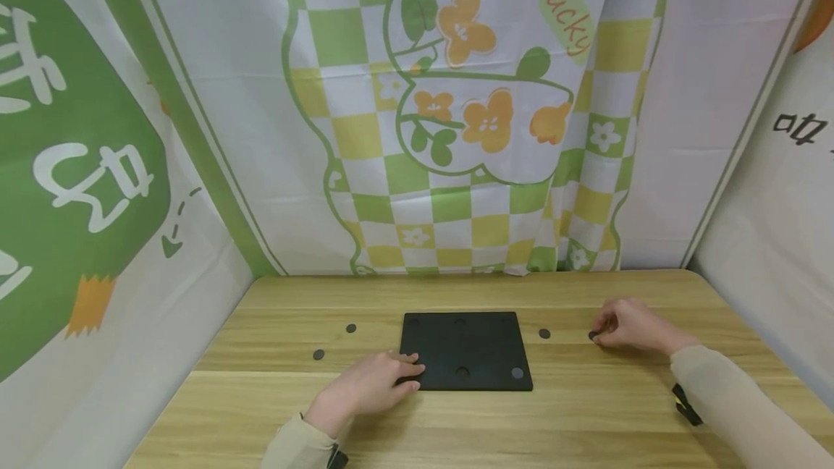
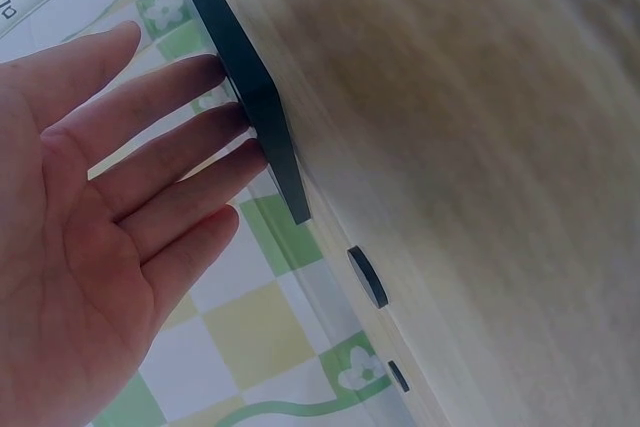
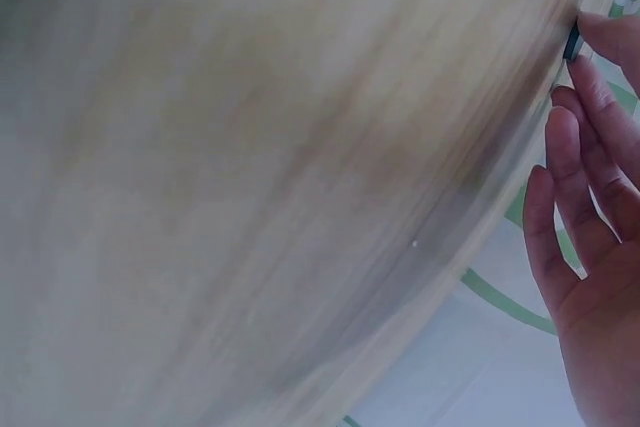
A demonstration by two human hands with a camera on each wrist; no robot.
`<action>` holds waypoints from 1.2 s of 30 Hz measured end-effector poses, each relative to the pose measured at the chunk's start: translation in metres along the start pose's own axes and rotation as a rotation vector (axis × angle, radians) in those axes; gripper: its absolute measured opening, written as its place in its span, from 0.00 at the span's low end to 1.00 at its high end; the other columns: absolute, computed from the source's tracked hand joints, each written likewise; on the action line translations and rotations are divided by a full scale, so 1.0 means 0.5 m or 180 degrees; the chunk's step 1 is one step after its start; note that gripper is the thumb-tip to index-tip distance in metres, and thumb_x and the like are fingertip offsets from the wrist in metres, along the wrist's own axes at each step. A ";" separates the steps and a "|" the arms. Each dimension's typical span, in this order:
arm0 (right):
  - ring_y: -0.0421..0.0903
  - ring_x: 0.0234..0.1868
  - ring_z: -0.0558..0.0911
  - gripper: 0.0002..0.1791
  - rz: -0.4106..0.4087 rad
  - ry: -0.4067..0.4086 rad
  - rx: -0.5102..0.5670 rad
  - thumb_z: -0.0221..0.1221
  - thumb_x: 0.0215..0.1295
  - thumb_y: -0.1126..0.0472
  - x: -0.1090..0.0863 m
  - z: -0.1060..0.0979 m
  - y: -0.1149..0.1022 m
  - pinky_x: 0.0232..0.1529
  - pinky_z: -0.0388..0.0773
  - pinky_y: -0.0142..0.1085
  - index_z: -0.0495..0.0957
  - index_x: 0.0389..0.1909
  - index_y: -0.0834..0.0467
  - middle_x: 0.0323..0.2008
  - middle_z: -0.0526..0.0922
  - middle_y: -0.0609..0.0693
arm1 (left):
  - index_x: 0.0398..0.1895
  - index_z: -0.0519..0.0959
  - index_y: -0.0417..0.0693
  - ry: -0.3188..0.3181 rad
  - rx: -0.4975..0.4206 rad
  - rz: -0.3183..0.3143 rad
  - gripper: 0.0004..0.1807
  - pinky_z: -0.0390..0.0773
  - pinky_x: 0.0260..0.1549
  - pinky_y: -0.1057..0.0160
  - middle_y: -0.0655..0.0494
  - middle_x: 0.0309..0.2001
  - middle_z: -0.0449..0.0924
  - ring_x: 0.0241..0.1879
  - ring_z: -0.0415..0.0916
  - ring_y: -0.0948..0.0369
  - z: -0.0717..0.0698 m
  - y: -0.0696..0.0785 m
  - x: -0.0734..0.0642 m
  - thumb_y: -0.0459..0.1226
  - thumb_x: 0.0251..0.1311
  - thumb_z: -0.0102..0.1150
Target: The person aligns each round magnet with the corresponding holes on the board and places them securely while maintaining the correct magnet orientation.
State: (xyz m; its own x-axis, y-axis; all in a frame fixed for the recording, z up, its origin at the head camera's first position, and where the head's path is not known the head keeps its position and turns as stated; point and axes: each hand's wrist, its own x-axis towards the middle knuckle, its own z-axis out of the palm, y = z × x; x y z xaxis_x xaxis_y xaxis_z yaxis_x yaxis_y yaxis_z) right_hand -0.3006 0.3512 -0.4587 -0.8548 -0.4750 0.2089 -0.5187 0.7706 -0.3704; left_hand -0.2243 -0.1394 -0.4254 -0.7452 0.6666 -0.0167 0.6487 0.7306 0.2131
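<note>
A flat black board [image 1: 485,346] with shallow round recesses lies at the middle of the wooden table. One dark grey disc [image 1: 517,373] sits at its near right corner. My left hand [image 1: 376,382] rests on the board's near left edge; the left wrist view shows the hand's fingers [image 2: 180,147] straight and touching the board [image 2: 255,97]. Off to the right, my right hand [image 1: 635,326] pinches a small dark disc [image 1: 592,335] between thumb and finger at the table surface. The right wrist view shows this disc [image 3: 572,43] edge-on at the fingertips.
Between the board and my right hand lies a loose disc [image 1: 544,334]. Left of the board are two more, a farther disc [image 1: 351,328] and a nearer disc [image 1: 318,355]. A printed curtain [image 1: 443,223] hangs behind the wooden table [image 1: 456,429], with cloth walls at both sides.
</note>
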 end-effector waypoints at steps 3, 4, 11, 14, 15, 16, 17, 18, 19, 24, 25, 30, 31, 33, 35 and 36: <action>0.28 0.26 0.74 0.06 -0.0045 0.0016 -0.0010 0.71 0.48 0.54 0.000 0.000 -0.001 0.27 0.75 0.26 0.83 0.25 0.47 0.26 0.76 0.38 | 0.57 0.78 0.51 0.0002 0.0009 -0.0004 0.19 0.72 0.59 0.51 0.52 0.61 0.74 0.61 0.71 0.51 0.001 0.000 0.000 0.47 0.67 0.52; 0.28 0.26 0.74 0.06 -0.0057 0.0023 -0.0010 0.71 0.47 0.54 0.000 0.000 -0.001 0.27 0.75 0.26 0.83 0.25 0.47 0.26 0.76 0.38 | 0.57 0.78 0.51 0.0002 0.0016 -0.0003 0.19 0.72 0.59 0.51 0.52 0.61 0.74 0.61 0.72 0.51 0.002 0.000 0.000 0.47 0.67 0.52; 0.29 0.26 0.75 0.06 -0.0113 0.0064 -0.0009 0.71 0.47 0.56 0.000 0.002 -0.003 0.27 0.76 0.26 0.82 0.24 0.47 0.26 0.75 0.39 | 0.57 0.78 0.52 0.0004 0.0023 -0.0018 0.20 0.72 0.58 0.51 0.52 0.62 0.74 0.61 0.71 0.51 0.004 0.001 -0.003 0.47 0.67 0.52; 0.30 0.25 0.75 0.06 -0.0124 0.0124 -0.0050 0.72 0.46 0.57 0.002 0.003 -0.002 0.26 0.76 0.26 0.82 0.24 0.48 0.25 0.76 0.39 | 0.57 0.78 0.52 0.0032 0.0041 -0.0009 0.20 0.73 0.58 0.51 0.52 0.62 0.74 0.61 0.72 0.51 0.004 0.001 -0.002 0.47 0.67 0.52; 0.30 0.25 0.75 0.07 -0.0125 0.0139 -0.0069 0.72 0.46 0.57 0.002 0.004 -0.001 0.26 0.76 0.26 0.82 0.23 0.48 0.25 0.75 0.39 | 0.57 0.78 0.52 0.0040 0.0042 -0.0005 0.20 0.73 0.58 0.51 0.52 0.62 0.74 0.61 0.72 0.51 0.003 0.001 -0.002 0.47 0.67 0.52; 0.30 0.25 0.75 0.07 -0.0119 0.0147 -0.0089 0.72 0.45 0.57 0.002 0.004 -0.001 0.26 0.75 0.26 0.82 0.23 0.48 0.25 0.75 0.39 | 0.57 0.78 0.52 0.0044 0.0045 -0.0005 0.19 0.73 0.58 0.51 0.52 0.62 0.74 0.60 0.72 0.51 0.003 0.001 -0.002 0.47 0.67 0.52; 0.30 0.25 0.74 0.07 -0.0113 0.0148 -0.0094 0.72 0.45 0.57 0.003 0.004 -0.001 0.26 0.75 0.26 0.82 0.23 0.48 0.25 0.75 0.39 | 0.57 0.78 0.52 0.0048 0.0046 -0.0001 0.19 0.73 0.58 0.52 0.52 0.62 0.74 0.60 0.72 0.51 0.003 0.001 -0.002 0.47 0.67 0.52; 0.30 0.25 0.74 0.07 -0.0105 0.0139 -0.0087 0.71 0.46 0.57 0.002 0.004 -0.002 0.26 0.75 0.26 0.82 0.23 0.48 0.25 0.75 0.39 | 0.57 0.78 0.52 0.0047 0.0047 0.0001 0.19 0.73 0.58 0.52 0.52 0.62 0.74 0.60 0.72 0.51 0.003 0.001 -0.002 0.47 0.67 0.52; 0.30 0.25 0.74 0.07 -0.0091 0.0132 -0.0088 0.71 0.46 0.57 0.002 0.004 -0.002 0.26 0.75 0.26 0.82 0.23 0.48 0.25 0.75 0.39 | 0.57 0.78 0.52 0.0038 0.0036 -0.0001 0.19 0.73 0.58 0.52 0.52 0.62 0.74 0.60 0.72 0.51 0.003 0.001 -0.003 0.47 0.67 0.52; 0.30 0.26 0.75 0.06 -0.0051 0.0080 -0.0035 0.71 0.46 0.57 0.002 0.005 -0.004 0.27 0.75 0.26 0.82 0.24 0.49 0.26 0.76 0.40 | 0.58 0.78 0.53 0.0002 -0.0012 -0.0016 0.20 0.72 0.59 0.51 0.53 0.62 0.73 0.61 0.71 0.51 0.004 0.002 -0.004 0.47 0.67 0.51; 0.30 0.26 0.75 0.07 -0.0050 0.0084 -0.0040 0.71 0.46 0.57 0.002 0.005 -0.005 0.27 0.76 0.26 0.82 0.24 0.49 0.26 0.76 0.40 | 0.58 0.78 0.52 0.0004 -0.0014 -0.0018 0.20 0.72 0.59 0.51 0.53 0.62 0.73 0.61 0.71 0.50 0.003 0.001 -0.004 0.47 0.67 0.51; 0.30 0.26 0.74 0.07 -0.0048 0.0102 -0.0072 0.71 0.46 0.57 0.006 0.004 -0.007 0.27 0.75 0.26 0.82 0.24 0.49 0.26 0.77 0.39 | 0.58 0.78 0.52 0.0020 -0.0005 -0.0013 0.20 0.71 0.59 0.51 0.52 0.62 0.73 0.62 0.70 0.50 0.001 0.001 -0.003 0.47 0.67 0.51; 0.30 0.26 0.74 0.07 -0.0051 0.0096 -0.0077 0.71 0.46 0.57 0.007 0.004 -0.007 0.27 0.75 0.26 0.82 0.24 0.48 0.26 0.77 0.39 | 0.58 0.78 0.52 0.0015 -0.0003 -0.0013 0.20 0.71 0.59 0.51 0.52 0.62 0.73 0.62 0.70 0.50 0.001 0.001 -0.003 0.47 0.67 0.51; 0.29 0.26 0.74 0.07 -0.0047 0.0090 -0.0095 0.71 0.46 0.56 0.007 0.003 -0.008 0.27 0.75 0.26 0.82 0.24 0.47 0.26 0.76 0.39 | 0.58 0.78 0.52 0.0005 -0.0007 -0.0013 0.20 0.71 0.59 0.50 0.52 0.62 0.73 0.62 0.70 0.49 0.000 0.001 -0.003 0.47 0.67 0.51; 0.29 0.26 0.74 0.07 -0.0044 0.0090 -0.0101 0.71 0.46 0.55 0.008 0.004 -0.008 0.27 0.75 0.26 0.82 0.24 0.47 0.27 0.76 0.38 | 0.58 0.78 0.52 0.0002 -0.0002 -0.0013 0.20 0.71 0.59 0.50 0.52 0.62 0.73 0.62 0.70 0.49 0.000 0.001 -0.003 0.47 0.67 0.51; 0.29 0.26 0.74 0.07 -0.0045 0.0099 -0.0112 0.71 0.46 0.55 0.008 0.004 -0.009 0.27 0.75 0.26 0.82 0.24 0.46 0.27 0.76 0.38 | 0.58 0.78 0.52 0.0001 0.0000 -0.0013 0.20 0.71 0.59 0.50 0.52 0.62 0.73 0.62 0.70 0.49 0.000 0.001 -0.003 0.47 0.67 0.51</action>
State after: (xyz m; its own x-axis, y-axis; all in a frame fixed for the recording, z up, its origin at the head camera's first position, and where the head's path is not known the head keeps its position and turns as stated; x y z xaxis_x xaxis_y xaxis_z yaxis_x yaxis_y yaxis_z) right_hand -0.3018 0.3451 -0.4580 -0.8471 -0.4730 0.2422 -0.5306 0.7785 -0.3352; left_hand -0.2230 -0.1402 -0.4251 -0.7480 0.6635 -0.0171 0.6457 0.7333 0.2129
